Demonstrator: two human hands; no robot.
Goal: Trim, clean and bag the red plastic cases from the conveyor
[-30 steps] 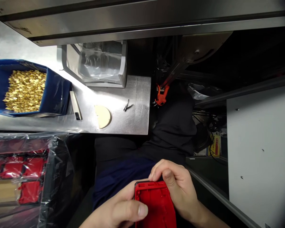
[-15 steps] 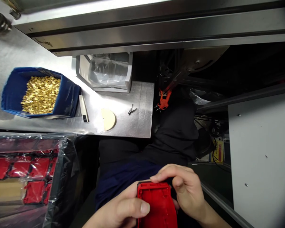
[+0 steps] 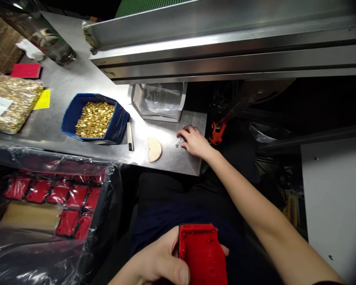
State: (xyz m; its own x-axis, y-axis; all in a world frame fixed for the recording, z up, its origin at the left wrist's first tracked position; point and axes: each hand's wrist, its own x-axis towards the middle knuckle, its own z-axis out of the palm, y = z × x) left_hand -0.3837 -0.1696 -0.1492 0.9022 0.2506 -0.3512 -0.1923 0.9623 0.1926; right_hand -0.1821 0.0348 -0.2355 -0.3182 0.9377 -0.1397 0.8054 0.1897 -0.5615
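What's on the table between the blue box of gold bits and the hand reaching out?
In the head view: a slim white stick beside the blue box, a pale half-round disc, then a small metal tool by the right hand.

Light hard, from above. Steel worktop [image 3: 77, 85] bright, with streaked glare toward its front edge and right corner. Steel rail [image 3: 225, 39] overhead carries long white highlight. Beneath rail and past worktop's right edge, deep shadow, detail lost. Plastic film [image 3: 47, 245] at lower left gives hazy sheen. Red part [image 3: 203, 257] oversaturated, soft-edged. Frame corners darkened; straight lines bow near edges. Mild softness overall.
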